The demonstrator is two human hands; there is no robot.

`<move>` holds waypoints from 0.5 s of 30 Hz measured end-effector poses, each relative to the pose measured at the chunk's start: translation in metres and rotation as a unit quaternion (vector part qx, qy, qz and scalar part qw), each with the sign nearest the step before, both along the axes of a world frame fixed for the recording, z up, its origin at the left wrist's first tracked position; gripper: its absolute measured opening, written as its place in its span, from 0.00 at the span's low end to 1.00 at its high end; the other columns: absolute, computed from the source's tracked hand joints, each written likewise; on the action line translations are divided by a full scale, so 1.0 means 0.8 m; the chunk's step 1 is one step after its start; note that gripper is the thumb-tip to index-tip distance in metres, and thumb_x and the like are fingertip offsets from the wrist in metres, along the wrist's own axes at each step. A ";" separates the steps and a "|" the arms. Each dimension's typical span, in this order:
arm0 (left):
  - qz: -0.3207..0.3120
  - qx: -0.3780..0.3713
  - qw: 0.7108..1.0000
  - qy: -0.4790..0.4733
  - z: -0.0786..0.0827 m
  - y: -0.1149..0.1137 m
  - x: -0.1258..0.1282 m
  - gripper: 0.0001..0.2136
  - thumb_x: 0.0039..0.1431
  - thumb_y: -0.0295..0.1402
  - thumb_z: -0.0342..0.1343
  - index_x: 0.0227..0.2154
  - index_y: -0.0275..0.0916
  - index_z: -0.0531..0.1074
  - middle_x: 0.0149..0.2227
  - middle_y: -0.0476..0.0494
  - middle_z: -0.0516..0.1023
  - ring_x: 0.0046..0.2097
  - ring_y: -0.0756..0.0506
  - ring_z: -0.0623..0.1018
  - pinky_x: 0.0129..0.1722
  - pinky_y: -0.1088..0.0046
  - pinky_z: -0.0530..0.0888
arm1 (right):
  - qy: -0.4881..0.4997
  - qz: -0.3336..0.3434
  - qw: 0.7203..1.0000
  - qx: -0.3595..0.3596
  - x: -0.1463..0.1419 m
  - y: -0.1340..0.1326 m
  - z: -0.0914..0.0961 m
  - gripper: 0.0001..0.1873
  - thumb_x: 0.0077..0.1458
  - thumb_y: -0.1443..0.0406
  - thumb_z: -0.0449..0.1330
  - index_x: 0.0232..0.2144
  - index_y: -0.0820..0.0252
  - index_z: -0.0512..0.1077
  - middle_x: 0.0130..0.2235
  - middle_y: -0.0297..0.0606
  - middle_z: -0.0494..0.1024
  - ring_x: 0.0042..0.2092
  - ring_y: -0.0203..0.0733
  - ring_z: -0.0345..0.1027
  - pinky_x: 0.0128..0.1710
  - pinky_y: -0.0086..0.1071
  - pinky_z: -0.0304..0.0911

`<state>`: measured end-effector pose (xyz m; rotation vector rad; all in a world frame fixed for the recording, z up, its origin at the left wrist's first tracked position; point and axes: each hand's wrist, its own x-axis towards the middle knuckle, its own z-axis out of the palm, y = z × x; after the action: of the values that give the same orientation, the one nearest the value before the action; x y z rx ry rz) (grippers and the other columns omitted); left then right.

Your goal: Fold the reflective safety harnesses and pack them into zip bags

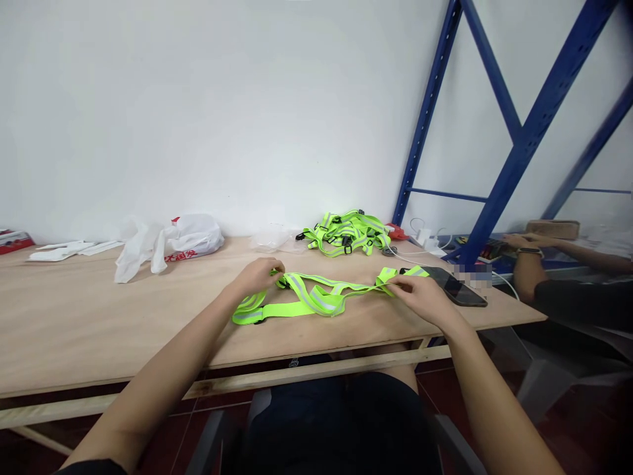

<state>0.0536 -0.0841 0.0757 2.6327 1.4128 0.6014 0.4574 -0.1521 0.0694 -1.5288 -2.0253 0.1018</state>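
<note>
A neon-yellow reflective strap harness with a grey stripe and black buckles lies loosely looped near the table's front edge. My left hand is closed on its left part, beside a black buckle. At the right, my right hand pinches a strap of the same harness between thumb and fingers. Between the hands the straps run slightly raised, while the lower loops rest on the wood. Farther back sits a tangled pile of similar reflective straps.
The wooden table stands against a white wall. On it are a white plastic bag, clear plastic wrap, white sheets and a smartphone. A blue metal frame rises at right, with another person's arm beyond.
</note>
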 end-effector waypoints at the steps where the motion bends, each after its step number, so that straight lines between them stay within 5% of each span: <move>1: 0.003 -0.008 1.000 -0.006 0.001 0.000 -0.002 0.13 0.59 0.38 0.50 0.36 0.38 0.78 0.40 0.39 0.81 0.42 0.39 0.76 0.42 0.67 0.70 | -0.005 0.026 0.999 -0.034 0.000 -0.003 0.003 0.16 0.56 0.54 0.56 0.29 0.54 0.80 0.33 0.38 0.84 0.33 0.47 0.75 0.32 0.33 0.63; 5: 0.022 -0.065 0.997 -0.035 0.001 0.000 -0.008 0.20 0.62 0.46 0.46 0.31 0.37 0.78 0.31 0.42 0.81 0.32 0.42 0.77 0.35 0.69 0.69 | 0.000 0.063 0.991 -0.115 -0.001 -0.011 0.009 0.24 0.59 0.48 0.54 0.25 0.56 0.78 0.25 0.35 0.80 0.25 0.41 0.69 0.26 0.32 0.61; 10: 0.044 -0.112 0.991 -0.058 0.001 0.009 -0.024 0.21 0.59 0.47 0.47 0.24 0.37 0.75 0.26 0.44 0.80 0.29 0.44 0.76 0.30 0.71 0.67 | 0.045 -0.001 0.999 0.002 0.008 -0.001 0.003 0.21 0.59 0.50 0.54 0.29 0.55 0.80 0.32 0.38 0.84 0.33 0.46 0.75 0.33 0.34 0.65; 15: 0.060 -0.131 0.989 -0.040 -0.001 0.015 -0.038 0.15 0.52 0.43 0.51 0.19 0.38 0.72 0.21 0.47 0.75 0.27 0.46 0.72 0.27 0.73 0.64 | -0.013 -0.050 0.997 0.050 0.018 0.022 -0.017 0.16 0.58 0.55 0.54 0.35 0.54 0.80 0.42 0.40 0.84 0.43 0.52 0.76 0.46 0.41 0.67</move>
<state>0.0231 -0.0724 0.0746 2.3100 1.5197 0.4899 0.4714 -0.1347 0.0555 -1.5716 -1.9406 -0.0592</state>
